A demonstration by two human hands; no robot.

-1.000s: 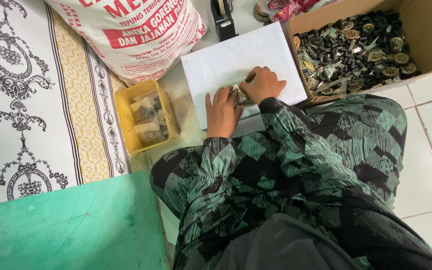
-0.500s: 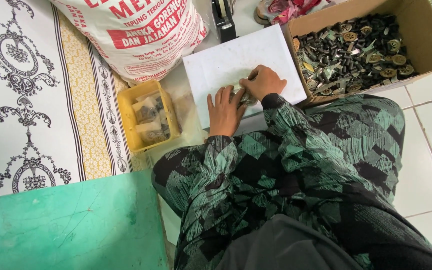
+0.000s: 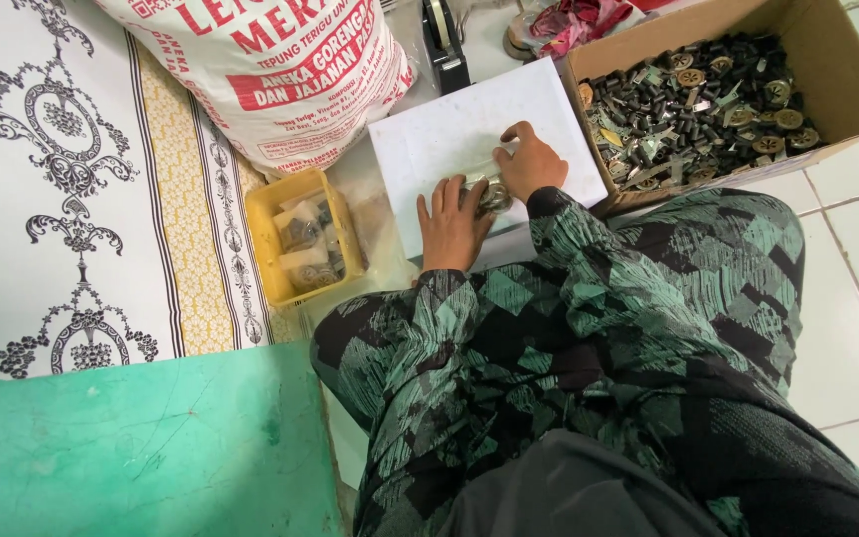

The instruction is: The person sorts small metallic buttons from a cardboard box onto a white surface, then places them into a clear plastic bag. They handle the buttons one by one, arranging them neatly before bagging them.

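My left hand (image 3: 451, 224) lies flat, fingers spread, on a small clear plastic packet of round metal parts (image 3: 492, 193) that rests on a white board (image 3: 429, 149). My right hand (image 3: 530, 162) is curled over the far side of the same packet, fingertips pressing its top edge. Both sleeves are green and black patterned cloth. What lies under the palms is hidden.
A cardboard box (image 3: 847, 60) of dark metal parts stands at the right. A yellow tray (image 3: 260, 224) with filled packets sits left of the board. A large printed sack (image 3: 280, 70), a black tape dispenser (image 3: 444, 40) and a patterned mat (image 3: 82, 189) lie beyond.
Both hands stay on the packet; the left hand's fingers have spread flatter over it and the right hand has shifted slightly. The view has tilted a little.
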